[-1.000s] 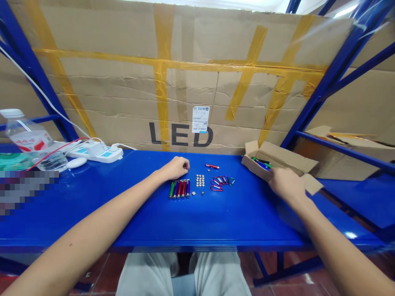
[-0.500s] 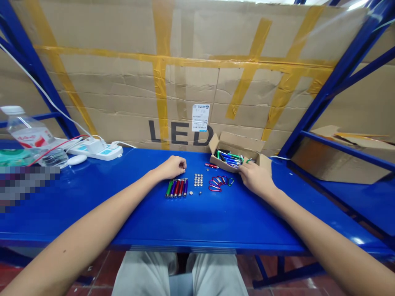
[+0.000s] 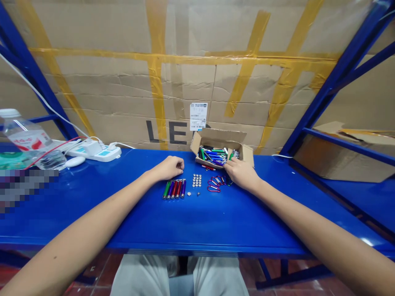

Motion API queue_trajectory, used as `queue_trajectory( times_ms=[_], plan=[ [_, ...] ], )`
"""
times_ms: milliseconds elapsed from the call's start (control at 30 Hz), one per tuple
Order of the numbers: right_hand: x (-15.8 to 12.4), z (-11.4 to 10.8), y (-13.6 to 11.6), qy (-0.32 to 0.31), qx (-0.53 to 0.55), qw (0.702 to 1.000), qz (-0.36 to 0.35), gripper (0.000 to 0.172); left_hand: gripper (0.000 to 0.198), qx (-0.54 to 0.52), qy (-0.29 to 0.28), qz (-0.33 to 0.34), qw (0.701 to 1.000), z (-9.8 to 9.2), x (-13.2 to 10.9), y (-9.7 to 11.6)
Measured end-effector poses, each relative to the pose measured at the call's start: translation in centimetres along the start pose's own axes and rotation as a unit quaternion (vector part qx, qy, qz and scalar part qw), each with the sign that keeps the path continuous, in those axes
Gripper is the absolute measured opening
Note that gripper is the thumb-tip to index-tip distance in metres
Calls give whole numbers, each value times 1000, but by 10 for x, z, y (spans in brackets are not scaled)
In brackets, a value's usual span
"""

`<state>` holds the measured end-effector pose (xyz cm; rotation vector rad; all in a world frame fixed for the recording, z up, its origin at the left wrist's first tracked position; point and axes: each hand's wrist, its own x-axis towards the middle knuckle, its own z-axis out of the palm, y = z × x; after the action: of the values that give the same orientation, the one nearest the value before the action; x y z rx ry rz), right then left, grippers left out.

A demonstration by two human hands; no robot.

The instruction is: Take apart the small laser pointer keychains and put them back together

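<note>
A small open cardboard box [image 3: 216, 137] full of coloured little flashlights stands at the back of the blue table [image 3: 197, 218]. My right hand [image 3: 241, 173] grips its front right edge, fingers curled on the cardboard. My left hand [image 3: 170, 167] rests closed in a loose fist just behind a row of several coloured flashlights [image 3: 174, 189]. Between my hands lie a cluster of button batteries [image 3: 196, 179], a heap of coloured carabiners [image 3: 217, 183] and one red flashlight [image 3: 208, 167] in front of the box.
A big taped cardboard sheet marked LED [image 3: 173, 82] closes the back. At the far left are a water bottle [image 3: 27, 137], a white power strip [image 3: 95, 152] with cables and a white mouse [image 3: 74, 161]. Blue rack posts flank the table; a flat carton [image 3: 345, 152] lies on the right shelf.
My right hand has dragged the cardboard box from the right side leftward to the middle back of the table, behind the carabiners. My left hand has stayed put.
</note>
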<state>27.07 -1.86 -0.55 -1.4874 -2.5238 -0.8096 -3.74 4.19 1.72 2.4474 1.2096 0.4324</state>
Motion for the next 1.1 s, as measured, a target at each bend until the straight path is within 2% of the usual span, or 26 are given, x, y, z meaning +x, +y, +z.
queue_trajectory(
  times_ms=[233,467,700,967,1100],
  plan=[
    [21,10,-6,-1,-24,999,-24,29,6,-1,11,-7,1000,0,5,-5],
    [36,11,-12,-24,5,1000,-12,29,7,-27,16,-15,999,3,9,-2],
    [45,1,-18,-53,7,998,21,32,7,-27,14,2,1000,6,9,-1],
    [32,-21,-13,-30,59,996,66,34,8,-21,12,2,1000,4,7,0],
    [27,-26,-8,4,65,995,72,31,7,-8,14,5,1000,4,6,-1]
  ],
)
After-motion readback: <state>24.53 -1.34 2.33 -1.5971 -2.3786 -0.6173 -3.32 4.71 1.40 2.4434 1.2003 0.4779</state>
